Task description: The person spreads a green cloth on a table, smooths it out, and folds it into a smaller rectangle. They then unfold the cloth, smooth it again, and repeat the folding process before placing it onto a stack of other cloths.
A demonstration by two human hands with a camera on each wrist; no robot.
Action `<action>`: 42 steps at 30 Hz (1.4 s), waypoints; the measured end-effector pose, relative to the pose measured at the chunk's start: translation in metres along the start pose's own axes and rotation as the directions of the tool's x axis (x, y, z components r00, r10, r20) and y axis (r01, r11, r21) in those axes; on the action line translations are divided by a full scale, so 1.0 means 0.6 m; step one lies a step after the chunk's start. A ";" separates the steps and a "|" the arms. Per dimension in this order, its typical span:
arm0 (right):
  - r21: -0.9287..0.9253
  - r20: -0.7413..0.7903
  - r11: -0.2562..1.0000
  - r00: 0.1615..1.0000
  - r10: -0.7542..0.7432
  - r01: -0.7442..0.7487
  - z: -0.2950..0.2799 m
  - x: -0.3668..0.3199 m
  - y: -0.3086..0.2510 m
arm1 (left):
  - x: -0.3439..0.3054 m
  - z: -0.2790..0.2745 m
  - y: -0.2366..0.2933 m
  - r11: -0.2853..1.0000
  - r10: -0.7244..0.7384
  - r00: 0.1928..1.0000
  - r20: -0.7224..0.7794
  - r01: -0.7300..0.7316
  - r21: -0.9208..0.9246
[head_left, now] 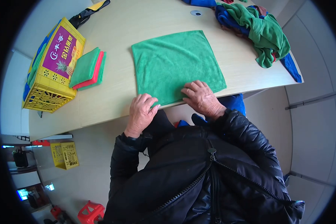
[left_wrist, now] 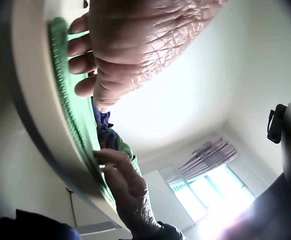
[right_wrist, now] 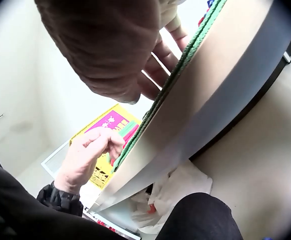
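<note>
A green cloth (head_left: 177,61) lies spread on the table, its near edge close to the table's front edge. My left hand (head_left: 141,113) rests at its near left corner; in the left wrist view the fingertips (left_wrist: 81,65) touch the green fabric. Farther right along the same edge, my right hand (head_left: 202,98) lies on the cloth with its fingers slightly bent. The right wrist view shows the fingers (right_wrist: 158,62) of that hand down on the cloth's surface. Neither hand curls round the fabric.
Left of the cloth sits a folded stack of green and red cloths (head_left: 86,69), against a yellow crate (head_left: 50,99). A heap of green and blue cloths (head_left: 263,33) covers the table's far right corner. On the floor are another yellow crate (head_left: 64,155) and a red stool (head_left: 90,212).
</note>
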State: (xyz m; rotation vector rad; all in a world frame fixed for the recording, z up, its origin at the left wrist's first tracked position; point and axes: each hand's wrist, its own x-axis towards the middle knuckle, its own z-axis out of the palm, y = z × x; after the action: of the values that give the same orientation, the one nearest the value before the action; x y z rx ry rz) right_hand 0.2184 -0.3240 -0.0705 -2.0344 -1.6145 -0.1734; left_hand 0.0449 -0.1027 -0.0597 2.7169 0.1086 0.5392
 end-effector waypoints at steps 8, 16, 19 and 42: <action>-0.078 -0.042 0.997 0.999 -0.027 0.023 0.025 0.058 -0.013 | 0.206 -0.010 -0.115 0.993 0.065 0.991 0.115 -0.076 0.085; 0.119 0.179 0.980 0.968 -0.178 0.158 0.012 0.033 -0.027 | 0.377 0.107 -0.209 0.982 0.116 0.968 0.222 -0.145 0.119; 0.289 0.336 0.955 0.941 -0.037 -0.066 -0.024 0.046 -0.009 | 0.397 0.102 -0.192 0.986 -0.008 0.937 0.349 -0.051 0.159; -0.426 0.431 0.859 0.771 0.469 -0.284 -0.003 0.224 0.296 | 0.146 -0.070 -0.155 0.868 -0.351 0.814 0.462 0.098 0.487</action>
State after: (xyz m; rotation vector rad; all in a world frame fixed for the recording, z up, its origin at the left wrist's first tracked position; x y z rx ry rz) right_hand 0.4218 -0.2341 -0.0705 -2.8252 -1.4779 0.3088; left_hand 0.1096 0.0103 -0.0269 3.1128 0.4581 -0.3919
